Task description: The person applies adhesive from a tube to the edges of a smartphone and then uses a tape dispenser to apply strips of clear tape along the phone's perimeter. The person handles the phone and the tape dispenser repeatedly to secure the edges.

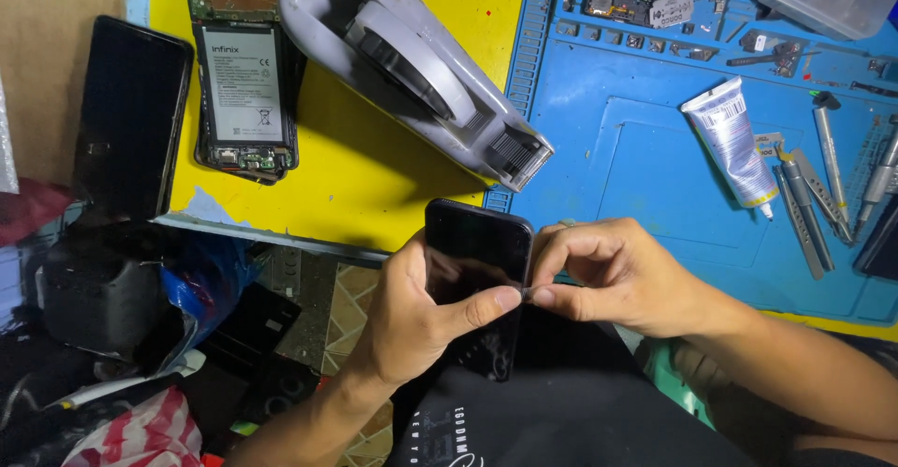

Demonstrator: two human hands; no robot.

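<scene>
Bright overhead light, dim lower-left corner

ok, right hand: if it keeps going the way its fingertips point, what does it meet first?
The right hand points leftward at the edge of the black phone held by the left hand. It would meet that edge and the left thumb, probably at once.

The black rectangular phone [472, 271] between the hands has a glossy, glass-like face that mirrors the light, with a smooth dark rim. The large grey tape dispenser [412, 65] looks like matt moulded plastic. The blue work mat [645, 177] seems soft, rubbery and matt, scuffed in places. The yellow table top [374, 168] is smooth with chipped paint at its edge. The white squeeze tube [730, 140] has a slight sheen, and the slim silver tools [828, 163] look like brushed metal. The opened phone [241, 74] shows a matt paper-labelled battery.
</scene>
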